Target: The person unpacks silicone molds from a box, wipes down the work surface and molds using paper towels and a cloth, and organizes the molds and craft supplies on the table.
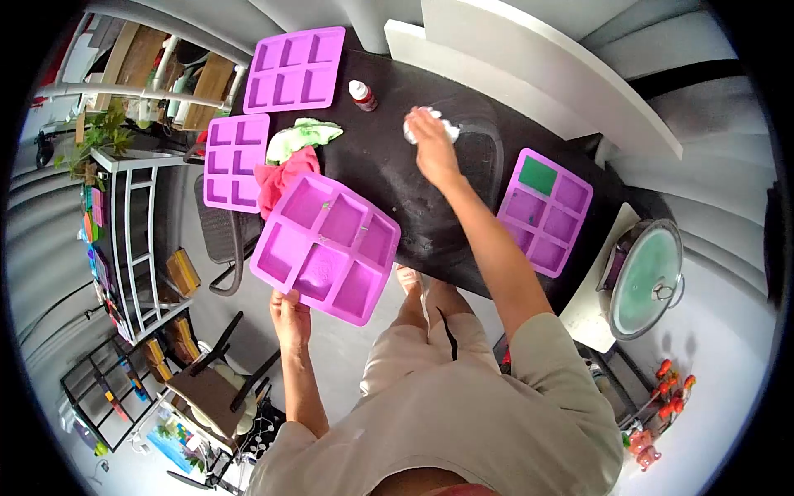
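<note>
My left hand [290,318] grips the lower edge of a purple six-cavity mold [325,248], held tilted over the table's near left edge. Small green bits cling to its dividers. On the black table [385,178], my right hand [433,147] presses a white cloth or tissue [452,131] against the surface, its fingers together on top. A small bottle with a white cap [363,97] stands to the left of that hand. Next to the held mold lie a pink cloth [285,175] and a green-white cloth [303,139].
Two purple molds [294,69] [236,162] lie at the left of the table. Another mold [546,212] at the right has one green-filled cavity. Beyond it sits a pot with a glass lid [648,279]. White boards [529,74] line the far edge.
</note>
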Demonstrator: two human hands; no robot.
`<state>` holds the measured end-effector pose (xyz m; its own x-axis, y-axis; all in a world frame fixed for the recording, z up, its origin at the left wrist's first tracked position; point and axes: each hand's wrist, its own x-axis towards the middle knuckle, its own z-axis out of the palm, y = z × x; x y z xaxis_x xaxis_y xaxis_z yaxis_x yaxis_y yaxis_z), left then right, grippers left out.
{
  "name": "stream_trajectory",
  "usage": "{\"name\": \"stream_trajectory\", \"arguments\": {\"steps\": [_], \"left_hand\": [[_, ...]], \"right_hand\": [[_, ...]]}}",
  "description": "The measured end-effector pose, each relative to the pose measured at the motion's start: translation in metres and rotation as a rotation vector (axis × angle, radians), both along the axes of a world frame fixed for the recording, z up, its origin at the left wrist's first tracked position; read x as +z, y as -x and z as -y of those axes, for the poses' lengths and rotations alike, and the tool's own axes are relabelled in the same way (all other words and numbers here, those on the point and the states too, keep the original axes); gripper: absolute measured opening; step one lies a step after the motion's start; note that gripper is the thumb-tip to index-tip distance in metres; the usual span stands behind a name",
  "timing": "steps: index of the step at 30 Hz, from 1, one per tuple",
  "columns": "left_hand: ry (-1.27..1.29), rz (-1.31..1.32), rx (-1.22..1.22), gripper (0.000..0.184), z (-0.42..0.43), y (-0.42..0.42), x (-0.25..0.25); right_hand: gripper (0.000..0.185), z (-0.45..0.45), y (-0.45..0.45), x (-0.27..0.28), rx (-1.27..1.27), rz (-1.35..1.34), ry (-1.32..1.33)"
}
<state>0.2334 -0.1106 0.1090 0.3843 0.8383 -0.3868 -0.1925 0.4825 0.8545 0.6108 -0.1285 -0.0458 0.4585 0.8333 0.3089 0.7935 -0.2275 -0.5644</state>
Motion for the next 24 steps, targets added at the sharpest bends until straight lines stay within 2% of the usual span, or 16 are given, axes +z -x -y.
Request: {"name": "stream_trajectory", "arguments": {"steps": [3, 6, 8, 9, 12, 14, 16, 18, 24], "left_hand": [[-0.02, -0.071, 0.02, 0.018, -0.009, -0.001, 0.001], [-0.069, -0.083, 0.0, 0.015, -0.016, -0.008, 0.018], [-0.094, -0.043, -0.001, 0.014, -0.02, -0.002, 0.021], [-0.098, -0.057, 0.005, 0.015, -0.022, 0.0, 0.023], [-0.118, -0.064, 0.001, 0.016, -0.024, 0.002, 0.032], [-0.112, -0.064, -0.005, 0.017, -0.026, 0.015, 0.033], [-0.133, -0.096, 0.047, 0.019, -0.023, 0.018, 0.033], [-0.137, -0.108, 0.068, 0.019, -0.02, 0.025, 0.034], [-0.092, -0.127, 0.11, 0.016, -0.003, 0.039, 0.041]], "right_hand": [[0.05, 0.008, 0.048, 0.007, 0.204, -0.058, 0.041], [0.043, 0.03, 0.093, 0.015, 0.42, -0.063, 0.092], [0.037, 0.051, 0.124, 0.017, 0.383, -0.474, 0.04], [0.034, 0.065, 0.134, 0.017, 0.391, -0.379, -0.033], [0.032, 0.097, 0.125, 0.022, 0.571, -0.077, 0.015], [0.034, 0.113, 0.107, 0.024, 0.478, -0.074, 0.038], [0.04, 0.115, 0.081, 0.018, 0.316, -0.189, 0.076], [0.045, 0.108, 0.045, 0.029, 0.201, -0.123, 0.095], [0.052, 0.056, -0.046, 0.001, -0.226, 0.044, 0.063]]}}
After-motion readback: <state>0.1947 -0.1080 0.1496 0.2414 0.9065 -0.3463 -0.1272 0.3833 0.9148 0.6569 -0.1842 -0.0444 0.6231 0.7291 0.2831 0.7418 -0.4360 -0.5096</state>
